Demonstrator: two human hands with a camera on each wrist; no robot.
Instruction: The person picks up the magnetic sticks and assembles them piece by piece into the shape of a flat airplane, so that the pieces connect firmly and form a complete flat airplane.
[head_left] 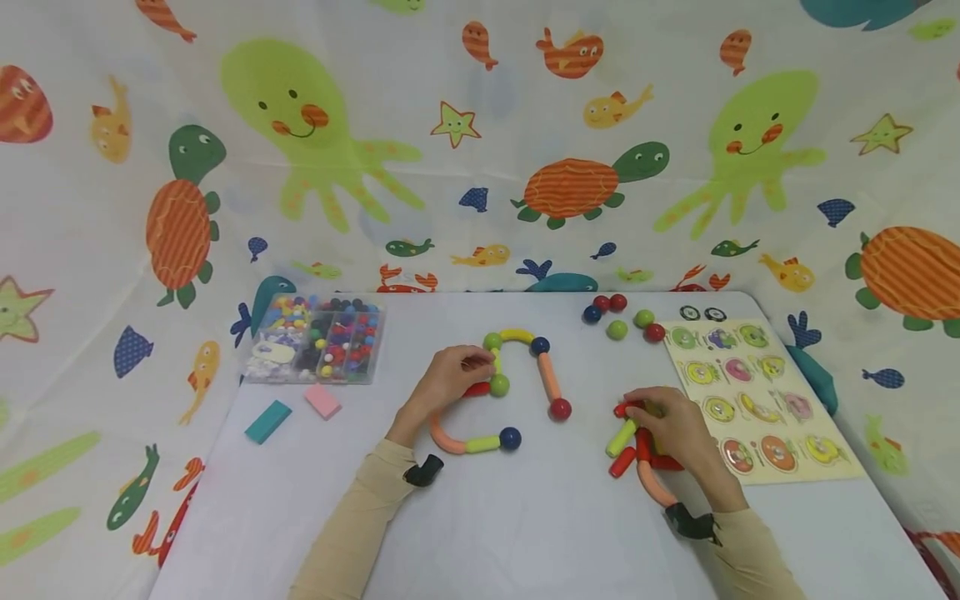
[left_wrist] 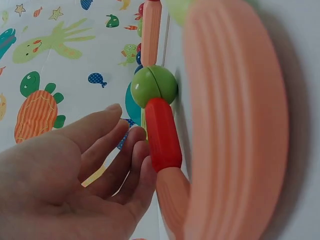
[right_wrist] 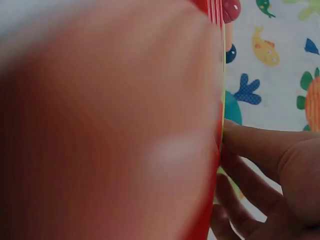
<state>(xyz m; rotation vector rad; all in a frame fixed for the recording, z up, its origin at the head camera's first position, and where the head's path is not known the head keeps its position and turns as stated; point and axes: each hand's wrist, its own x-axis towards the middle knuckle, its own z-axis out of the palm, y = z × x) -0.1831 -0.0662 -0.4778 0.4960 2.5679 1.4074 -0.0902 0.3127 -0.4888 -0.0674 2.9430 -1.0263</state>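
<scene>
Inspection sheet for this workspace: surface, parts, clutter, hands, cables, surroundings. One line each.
Surface: white table, in use.
Parts: chain of rods and balls mid-table; pile of loose rods to its right.
Clutter: compartment box of small pieces, teal block, pink block, loose balls, two round discs, picture sheet.
Left hand: at the chain, fingers loosely bent; contact unclear.
Right hand: over the pile; grip unclear.
Cables: nothing seen.
Surroundings: sea-animal print cloth behind table.
</scene>
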